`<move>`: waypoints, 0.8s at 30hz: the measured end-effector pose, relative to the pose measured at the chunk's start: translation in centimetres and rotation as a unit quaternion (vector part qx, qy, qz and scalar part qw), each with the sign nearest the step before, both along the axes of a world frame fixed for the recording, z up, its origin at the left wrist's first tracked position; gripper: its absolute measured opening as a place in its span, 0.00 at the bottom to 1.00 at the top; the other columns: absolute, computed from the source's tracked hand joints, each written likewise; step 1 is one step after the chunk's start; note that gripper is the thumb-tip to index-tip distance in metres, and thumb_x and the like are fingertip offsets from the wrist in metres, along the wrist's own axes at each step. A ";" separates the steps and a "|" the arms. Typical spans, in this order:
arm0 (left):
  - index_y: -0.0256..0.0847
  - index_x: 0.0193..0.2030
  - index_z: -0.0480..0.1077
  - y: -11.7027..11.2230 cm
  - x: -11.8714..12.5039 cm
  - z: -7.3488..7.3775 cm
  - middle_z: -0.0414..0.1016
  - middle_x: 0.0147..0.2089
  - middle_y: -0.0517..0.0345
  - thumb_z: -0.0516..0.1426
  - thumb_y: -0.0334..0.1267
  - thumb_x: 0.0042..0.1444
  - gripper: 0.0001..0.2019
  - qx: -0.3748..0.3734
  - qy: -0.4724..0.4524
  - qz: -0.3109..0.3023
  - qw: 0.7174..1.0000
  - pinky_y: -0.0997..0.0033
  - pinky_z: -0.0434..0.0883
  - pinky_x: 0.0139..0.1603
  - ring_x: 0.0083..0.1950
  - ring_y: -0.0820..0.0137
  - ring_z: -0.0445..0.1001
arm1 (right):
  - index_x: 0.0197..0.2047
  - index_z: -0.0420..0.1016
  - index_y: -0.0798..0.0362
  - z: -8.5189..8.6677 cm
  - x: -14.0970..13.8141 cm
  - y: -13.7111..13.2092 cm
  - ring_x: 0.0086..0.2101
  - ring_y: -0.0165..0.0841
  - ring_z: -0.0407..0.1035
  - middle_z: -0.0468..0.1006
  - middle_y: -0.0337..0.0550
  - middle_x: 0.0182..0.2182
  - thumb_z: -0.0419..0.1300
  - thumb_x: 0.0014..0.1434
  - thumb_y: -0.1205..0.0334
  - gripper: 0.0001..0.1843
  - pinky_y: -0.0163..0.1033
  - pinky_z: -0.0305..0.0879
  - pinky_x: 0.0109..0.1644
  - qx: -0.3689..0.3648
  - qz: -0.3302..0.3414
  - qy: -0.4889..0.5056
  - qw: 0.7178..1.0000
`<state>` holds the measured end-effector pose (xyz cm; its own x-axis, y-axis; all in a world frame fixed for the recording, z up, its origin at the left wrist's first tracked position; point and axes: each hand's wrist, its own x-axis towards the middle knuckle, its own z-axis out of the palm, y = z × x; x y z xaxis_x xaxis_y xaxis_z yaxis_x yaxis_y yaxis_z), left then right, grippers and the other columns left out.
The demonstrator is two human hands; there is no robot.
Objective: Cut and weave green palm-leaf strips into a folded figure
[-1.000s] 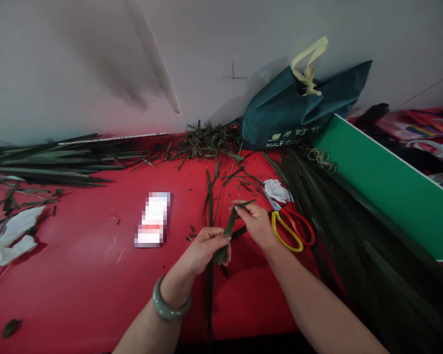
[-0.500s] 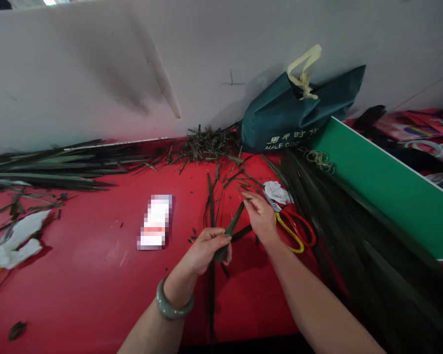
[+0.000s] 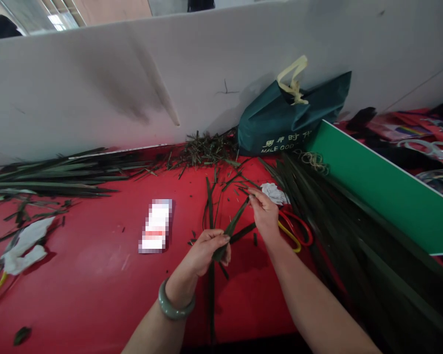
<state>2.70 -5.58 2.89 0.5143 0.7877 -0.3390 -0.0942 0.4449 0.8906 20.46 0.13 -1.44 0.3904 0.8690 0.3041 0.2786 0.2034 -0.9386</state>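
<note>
Between my two hands a dark green leaf strip (image 3: 237, 220) is stretched at a slant above the red table. My left hand (image 3: 208, 250), with a jade-coloured bangle on its wrist, pinches the wide, folded lower end between thumb and fingers. At the narrow upper end, the fingertips of my right hand (image 3: 263, 210) are closed on the strip. Another long leaf strip (image 3: 211, 295) lies on the table under my left hand. Scissors (image 3: 299, 231) with red and yellow handles rest beside my right wrist, partly covered by it, near a crumpled white tissue (image 3: 275, 193).
A phone (image 3: 155, 226) lies left of my hands. Leaf scraps (image 3: 208, 149) are heaped by the wall, beside a dark green bag (image 3: 291, 118). Long leaves (image 3: 325, 211) fill the right side along a green board (image 3: 384, 187). More leaves (image 3: 70, 169) and tissue-wrapped scissors (image 3: 0, 280) lie left.
The camera view has tilted up slightly, showing more above the wall. My right hand has shifted slightly right, covering more of the scissors; both hands keep hold of the leaf strip.
</note>
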 end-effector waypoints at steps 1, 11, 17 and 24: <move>0.34 0.17 0.63 -0.1 -0.1 0.0 0.65 0.14 0.58 0.52 0.40 0.47 0.14 -0.001 -0.003 -0.005 1.000 0.78 0.59 0.18 0.15 0.77 0.64 | 0.40 0.72 0.52 0.0 0.3 0.1 0.31 0.31 0.70 0.74 0.45 0.40 0.52 0.52 0.57 0.14 0.40 0.67 0.36 -0.002 -0.009 0.018 1.000; 0.34 0.18 0.65 0.1 -0.8 -0.2 0.66 0.14 0.58 0.52 0.41 0.49 0.15 0.017 -0.007 0.001 1.000 0.78 0.57 0.18 0.16 0.77 0.63 | 0.38 0.70 0.56 1.8 -1.3 -1.6 0.22 0.27 0.67 0.74 0.41 0.26 0.52 0.51 0.48 0.21 0.34 0.64 0.26 -0.175 0.262 0.273 0.909; 0.34 0.19 0.65 0.5 -0.7 -0.2 0.67 0.17 0.58 0.52 0.41 0.49 0.14 0.033 0.036 0.007 0.999 0.78 0.60 0.21 0.18 0.77 0.65 | 0.25 0.72 0.56 2.6 -2.6 -3.0 0.19 0.23 0.62 0.68 0.33 0.16 0.59 0.47 0.54 0.12 0.30 0.58 0.25 -0.190 0.304 0.199 0.912; 0.35 0.25 0.66 1.6 -1.5 -0.4 0.67 0.20 0.62 0.56 0.36 0.46 0.06 0.039 -0.004 0.211 0.977 0.79 0.62 0.24 0.21 0.78 0.66 | 0.25 0.72 0.55 2.4 -2.5 -2.9 0.21 0.24 0.63 0.70 0.34 0.18 0.62 0.43 0.58 0.08 0.31 0.59 0.27 -0.143 0.253 0.274 0.917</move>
<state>1.21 -4.02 2.44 0.1405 0.9537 -0.2661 -0.2612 0.2949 0.9191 17.96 -2.74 0.97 -0.0594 0.9946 -0.0856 -0.3119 -0.0999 -0.9448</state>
